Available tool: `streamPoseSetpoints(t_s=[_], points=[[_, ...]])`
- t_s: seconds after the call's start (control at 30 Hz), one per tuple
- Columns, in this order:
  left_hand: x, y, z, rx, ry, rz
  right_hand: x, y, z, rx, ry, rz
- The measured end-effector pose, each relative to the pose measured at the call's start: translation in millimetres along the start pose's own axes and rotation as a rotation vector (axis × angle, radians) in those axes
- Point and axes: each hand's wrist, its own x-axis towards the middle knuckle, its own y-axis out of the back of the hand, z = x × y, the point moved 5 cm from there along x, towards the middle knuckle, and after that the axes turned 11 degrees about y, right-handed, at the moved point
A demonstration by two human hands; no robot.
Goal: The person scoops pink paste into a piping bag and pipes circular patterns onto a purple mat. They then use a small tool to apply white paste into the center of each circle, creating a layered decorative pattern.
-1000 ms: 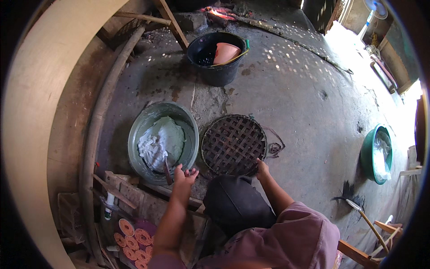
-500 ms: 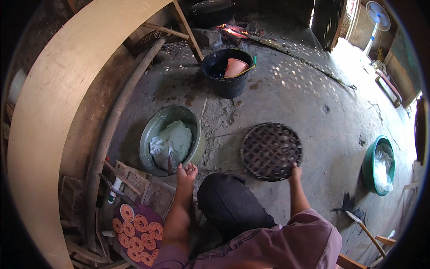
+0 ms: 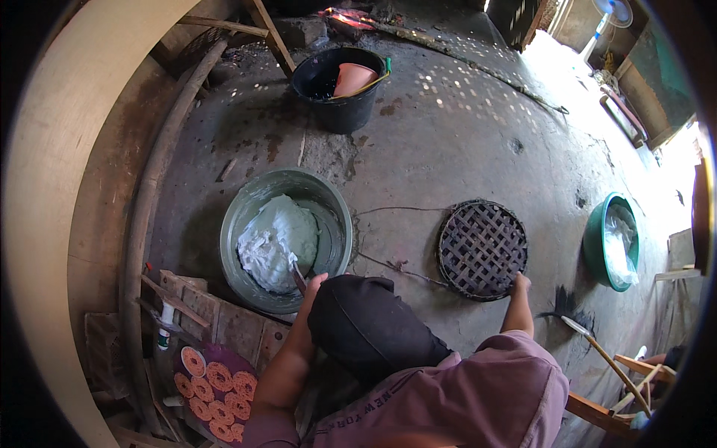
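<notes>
A large grey-green basin (image 3: 343, 216) stands on the floor in front of me, holding a pale, dough-like mass (image 3: 287, 224). The dark handle of a utensil (image 3: 299, 276) leans against its near side. My left hand (image 3: 315, 283) is at the basin's near rim, its fingers closed there and partly hidden by my knee. To the right lies a round, dark woven tray (image 3: 482, 250) with an open lattice. My right hand (image 3: 520, 281) grips its near right edge; the fingertips are hidden.
A black bucket (image 3: 340, 112) holding a pink container (image 3: 354, 79) stands farther off, near a fire (image 3: 347, 16). Ring-shaped orange pieces (image 3: 219, 376) lie at lower left beside wooden boards (image 3: 224, 321). A green tub (image 3: 600, 243) with clear plastic is at right.
The basin has come nearer and rightward across the floor with my left hand at its rim. My right hand has shifted the woven tray right, uncovering a cord. The view has shifted too.
</notes>
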Motion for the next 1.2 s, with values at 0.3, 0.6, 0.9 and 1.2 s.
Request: streamPoseSetpoints(t_s=[0.3, 0.6, 0.9, 1.2], points=[[-33.2, -102.6, -12.7, 0.309, -0.515, 0.424, -322.4, -184.1, -90.5, -0.544, 1.539, -0.825], [-280.7, -152.8, -136.6, 0.701, -1.541, 0.823, -327.9, -242.0, -89.0, 0.032, 1.064, -1.140], [-377.0, -42.1, -322.1, 0.133, -1.784, 1.517, -367.8, -180.8, -239.7, -1.137, 1.378, -0.471], [-429.1, 36.9, -472.0, -0.077, -1.685, 2.245, -702.9, -61.7, -272.5, 0.005, 2.060, -1.378]])
